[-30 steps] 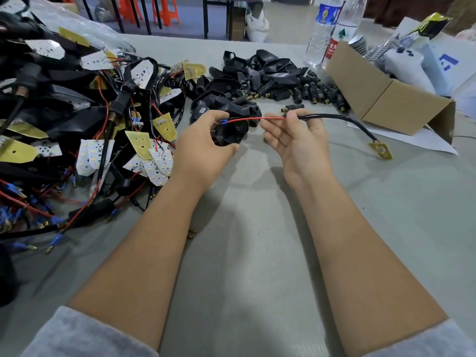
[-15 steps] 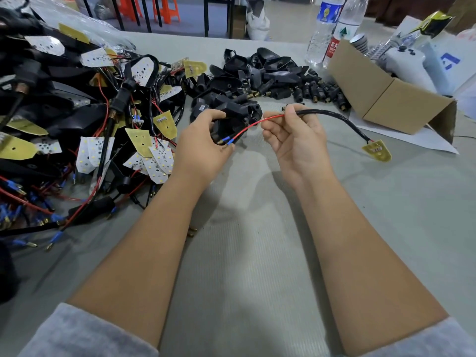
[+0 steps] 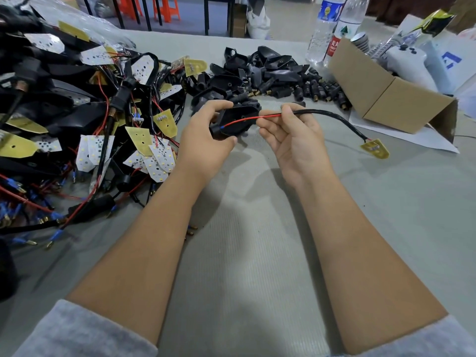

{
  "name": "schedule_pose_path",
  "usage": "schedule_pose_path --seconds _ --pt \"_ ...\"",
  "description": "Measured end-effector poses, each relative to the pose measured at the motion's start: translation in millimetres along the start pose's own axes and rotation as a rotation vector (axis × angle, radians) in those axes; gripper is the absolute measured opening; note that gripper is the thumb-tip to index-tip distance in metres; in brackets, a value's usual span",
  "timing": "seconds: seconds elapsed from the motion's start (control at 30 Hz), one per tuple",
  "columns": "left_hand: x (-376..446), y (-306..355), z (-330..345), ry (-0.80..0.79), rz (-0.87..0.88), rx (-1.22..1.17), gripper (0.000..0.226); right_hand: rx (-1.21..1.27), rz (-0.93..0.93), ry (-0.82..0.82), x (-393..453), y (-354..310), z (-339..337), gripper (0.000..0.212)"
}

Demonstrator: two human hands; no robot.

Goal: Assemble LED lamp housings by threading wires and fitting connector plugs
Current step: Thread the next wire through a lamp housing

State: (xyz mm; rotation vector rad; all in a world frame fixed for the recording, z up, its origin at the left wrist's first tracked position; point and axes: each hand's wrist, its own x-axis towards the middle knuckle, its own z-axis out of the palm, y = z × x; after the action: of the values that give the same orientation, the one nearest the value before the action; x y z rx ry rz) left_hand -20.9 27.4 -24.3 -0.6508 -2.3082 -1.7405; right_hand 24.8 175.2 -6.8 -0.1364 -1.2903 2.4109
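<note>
Black plastic lamp housing [image 3: 235,119], open face up, gripped above the table's middle in the left hand [image 3: 206,140], thumb and fingers curled around its shell. Thin red wire [image 3: 244,119] with a blue tip lying across the housing's open face, tip at the near left corner. Wire pinched at the housing's right edge by the right hand [image 3: 293,140], thumb and forefinger closed on it where the black sheathed cable [image 3: 332,117] begins. Cable arching right and down to a small yellow LED board [image 3: 375,148] resting flat on the grey table covering [image 3: 257,253].

Open cloth in front of and below both forearms; open strip also to the right of the board. Just behind the hands, a heap of loose black housings and brass-tipped plugs [image 3: 270,76]. Crowding the left side, a tangled pile of finished wired lamps and white LED boards [image 3: 85,119]. Far right, a tilted brown cardboard box [image 3: 381,94], with two clear plastic bottles [image 3: 332,27] behind it.
</note>
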Motion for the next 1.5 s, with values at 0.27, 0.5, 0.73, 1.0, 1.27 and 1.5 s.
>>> schedule_pose_path --seconds 0.27,0.5,0.73,1.0,1.27,1.5 --pt "0 5 2 0.024 -0.003 -0.198 0.061 -0.213 0.058 0.124 1 4 -4 0.008" --pt "6 13 -3 0.172 -0.276 -0.637 0.031 -0.272 0.048 0.116 0 4 -5 0.005" --pt "6 12 -4 0.191 -0.403 -0.697 0.051 -0.447 0.000 0.031 -7 3 1 0.007" --pt "7 9 -7 0.035 -0.386 -0.894 0.065 -0.540 -0.027 -0.055 -11 3 3 0.008" --pt "3 11 0 -0.166 -0.338 -0.666 0.021 -0.546 -0.016 -0.069 -8 5 1 0.005" --pt "5 9 -2 0.129 -0.369 -0.775 0.027 -0.537 -0.026 0.004 -8 6 2 0.005"
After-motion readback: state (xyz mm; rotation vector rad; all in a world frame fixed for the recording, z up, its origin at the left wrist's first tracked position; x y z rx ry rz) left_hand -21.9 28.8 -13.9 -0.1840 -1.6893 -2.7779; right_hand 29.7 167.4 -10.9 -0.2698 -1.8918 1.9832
